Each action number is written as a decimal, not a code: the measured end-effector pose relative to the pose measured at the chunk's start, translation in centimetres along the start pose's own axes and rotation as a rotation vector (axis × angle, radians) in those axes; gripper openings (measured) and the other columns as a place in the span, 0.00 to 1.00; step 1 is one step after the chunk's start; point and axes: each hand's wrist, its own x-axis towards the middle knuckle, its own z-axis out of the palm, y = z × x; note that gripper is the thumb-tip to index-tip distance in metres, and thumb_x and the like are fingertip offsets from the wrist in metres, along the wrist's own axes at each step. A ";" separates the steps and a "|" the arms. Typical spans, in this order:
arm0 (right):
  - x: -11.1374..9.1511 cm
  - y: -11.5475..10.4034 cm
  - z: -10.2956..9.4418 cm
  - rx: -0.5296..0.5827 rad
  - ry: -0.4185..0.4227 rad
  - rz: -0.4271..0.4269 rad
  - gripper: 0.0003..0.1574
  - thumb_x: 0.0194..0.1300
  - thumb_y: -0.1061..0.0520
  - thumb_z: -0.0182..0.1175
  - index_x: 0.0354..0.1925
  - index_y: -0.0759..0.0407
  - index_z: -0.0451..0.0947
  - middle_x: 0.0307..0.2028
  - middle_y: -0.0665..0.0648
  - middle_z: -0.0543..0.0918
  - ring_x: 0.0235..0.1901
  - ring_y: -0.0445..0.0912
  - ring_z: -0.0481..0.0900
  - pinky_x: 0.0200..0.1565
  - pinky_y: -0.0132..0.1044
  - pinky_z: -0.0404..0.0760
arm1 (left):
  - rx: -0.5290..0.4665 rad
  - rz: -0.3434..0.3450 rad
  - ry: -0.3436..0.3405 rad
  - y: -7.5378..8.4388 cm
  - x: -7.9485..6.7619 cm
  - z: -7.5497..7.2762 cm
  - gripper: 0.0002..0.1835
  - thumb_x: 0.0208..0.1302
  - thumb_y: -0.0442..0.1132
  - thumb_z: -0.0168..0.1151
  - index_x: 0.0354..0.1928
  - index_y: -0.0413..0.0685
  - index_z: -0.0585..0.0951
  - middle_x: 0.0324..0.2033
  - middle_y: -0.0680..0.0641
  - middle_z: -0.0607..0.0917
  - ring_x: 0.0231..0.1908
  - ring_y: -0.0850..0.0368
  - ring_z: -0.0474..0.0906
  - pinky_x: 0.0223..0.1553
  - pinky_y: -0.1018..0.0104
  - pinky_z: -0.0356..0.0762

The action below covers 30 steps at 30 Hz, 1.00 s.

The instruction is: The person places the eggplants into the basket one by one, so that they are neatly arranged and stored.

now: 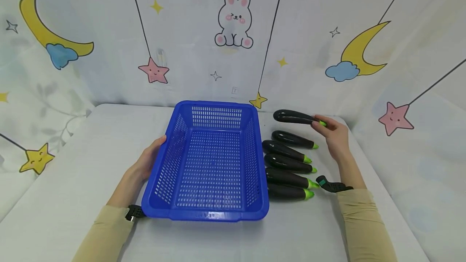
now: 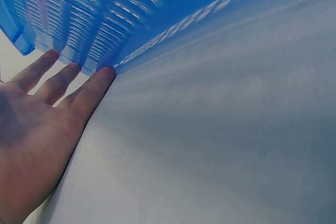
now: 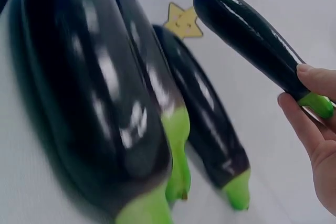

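Observation:
In the head view my right hand [image 1: 335,137] pinches a dark eggplant [image 1: 293,117] by its green stem end, thumb on one side and fingers on the other. The right wrist view shows this held eggplant [image 3: 247,38] tilted, its rounded end away from the hand [image 3: 320,129]. Several more eggplants [image 1: 289,163] lie in a column nearer me, green stems toward the right. My left hand [image 1: 147,160] is at the left side of a blue plastic basket [image 1: 212,216]. In the left wrist view its fingers [image 2: 86,95] extend, tips against the slotted wall [image 2: 113,19].
The basket stands on a white-covered table [image 1: 91,153], just left of the eggplants, with nothing inside it. Behind the table hangs a pale cloth [image 1: 196,31] printed with moons, stars and a rabbit. A black band [image 1: 333,185] is on the right wrist.

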 end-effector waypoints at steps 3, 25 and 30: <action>-0.2 -0.6 0.4 0.019 -0.010 -0.021 0.30 0.66 0.57 0.67 0.63 0.68 0.75 0.49 0.45 0.82 0.46 0.36 0.81 0.50 0.20 0.78 | -0.002 -0.001 -0.007 0.1 0.0 0.1 0.45 0.74 0.64 0.34 0.78 0.41 0.37 0.56 0.42 0.72 0.49 0.53 0.79 0.47 0.57 0.83; -1.2 -3.5 3.4 0.246 -0.105 -0.099 0.27 0.66 0.64 0.65 0.59 0.76 0.74 0.49 0.52 0.84 0.43 0.41 0.87 0.50 0.31 0.82 | 0.020 0.001 0.000 0.5 0.0 0.4 0.45 0.73 0.64 0.34 0.77 0.38 0.39 0.54 0.43 0.74 0.49 0.54 0.79 0.47 0.57 0.82; -1.4 -4.0 4.1 0.286 -0.157 -0.106 0.25 0.67 0.65 0.64 0.59 0.77 0.74 0.50 0.53 0.85 0.45 0.42 0.87 0.51 0.33 0.82 | -0.003 0.004 0.014 0.3 -0.1 0.5 0.44 0.74 0.63 0.34 0.77 0.40 0.39 0.55 0.43 0.74 0.49 0.54 0.80 0.46 0.58 0.83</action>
